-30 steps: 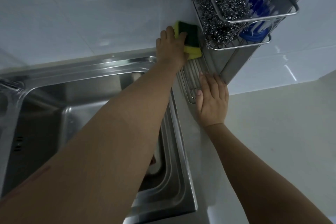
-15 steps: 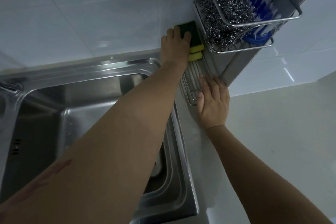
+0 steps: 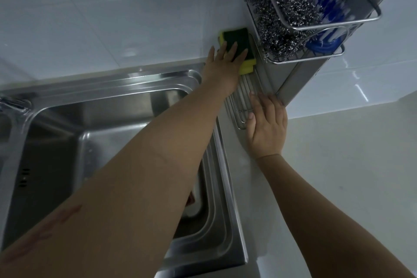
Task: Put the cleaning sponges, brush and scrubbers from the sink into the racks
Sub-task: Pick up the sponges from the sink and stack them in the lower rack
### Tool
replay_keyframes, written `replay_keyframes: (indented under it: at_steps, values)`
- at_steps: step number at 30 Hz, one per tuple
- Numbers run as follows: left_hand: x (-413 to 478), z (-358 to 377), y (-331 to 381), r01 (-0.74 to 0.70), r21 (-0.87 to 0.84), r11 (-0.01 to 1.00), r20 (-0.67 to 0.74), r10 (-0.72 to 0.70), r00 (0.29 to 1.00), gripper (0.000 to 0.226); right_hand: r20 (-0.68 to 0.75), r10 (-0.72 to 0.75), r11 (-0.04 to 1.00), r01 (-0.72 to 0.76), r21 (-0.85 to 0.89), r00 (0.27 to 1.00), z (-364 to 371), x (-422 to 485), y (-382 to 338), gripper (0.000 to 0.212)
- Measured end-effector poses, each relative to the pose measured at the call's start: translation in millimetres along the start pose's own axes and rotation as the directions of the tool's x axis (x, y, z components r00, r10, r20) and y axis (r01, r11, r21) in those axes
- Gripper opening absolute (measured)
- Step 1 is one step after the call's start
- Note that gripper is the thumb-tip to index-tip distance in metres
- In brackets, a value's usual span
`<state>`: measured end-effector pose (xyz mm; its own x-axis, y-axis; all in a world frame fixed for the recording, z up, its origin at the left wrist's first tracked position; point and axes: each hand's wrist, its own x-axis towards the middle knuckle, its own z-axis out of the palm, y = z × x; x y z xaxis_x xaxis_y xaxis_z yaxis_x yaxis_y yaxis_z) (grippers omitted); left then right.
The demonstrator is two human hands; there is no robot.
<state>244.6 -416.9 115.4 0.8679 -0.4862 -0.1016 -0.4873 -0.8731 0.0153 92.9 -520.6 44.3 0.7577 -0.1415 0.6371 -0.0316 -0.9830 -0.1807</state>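
Note:
A yellow sponge with a dark green scouring top (image 3: pixel 237 36) lies at the far end of the low wire rack (image 3: pixel 242 90), against the tiled wall. More yellow shows beneath it. My left hand (image 3: pixel 222 67) reaches over the sink, its fingers pressed on the green top and its thumb hidden. My right hand (image 3: pixel 266 126) rests flat on the near end of that rack with nothing in it. The upper rack (image 3: pixel 338 25) holds steel wool scrubbers (image 3: pixel 284 7) and a blue brush (image 3: pixel 325 7).
The steel sink (image 3: pixel 112 124) fills the lower left, mostly hidden by my left forearm. A small reddish thing (image 3: pixel 191 198) shows in its basin under the arm. A tap part (image 3: pixel 13 106) is at the left edge. A pale countertop (image 3: pixel 349 165) lies to the right.
My left hand has slid back a little over the sponge, so more of its green top shows. The sponge now lies flatter against the wall. My right hand has stayed on the rack.

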Motion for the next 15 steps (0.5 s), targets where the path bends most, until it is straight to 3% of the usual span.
replay_keyframes:
  at_steps: [4,8,15]
  values:
    - [-1.2,-6.5,4.5,0.016,0.059,0.998,0.068,-0.02,0.997,0.082,0.014,0.009,1.0,-0.009,0.004,1.0,-0.7,0.3,-0.7,0.046]
    - [-12.1,1.2,0.7,0.042,-0.004,0.999,0.032,-0.041,0.999,0.064,0.024,0.004,1.0,-0.004,0.004,1.0,-2.7,0.9,-1.6,0.045]
    - [-73.0,15.8,-5.1,0.102,-0.161,0.982,0.007,-0.103,0.995,0.065,0.166,0.013,1.0,-0.01,-0.016,0.986,-15.7,3.5,-4.4,0.046]
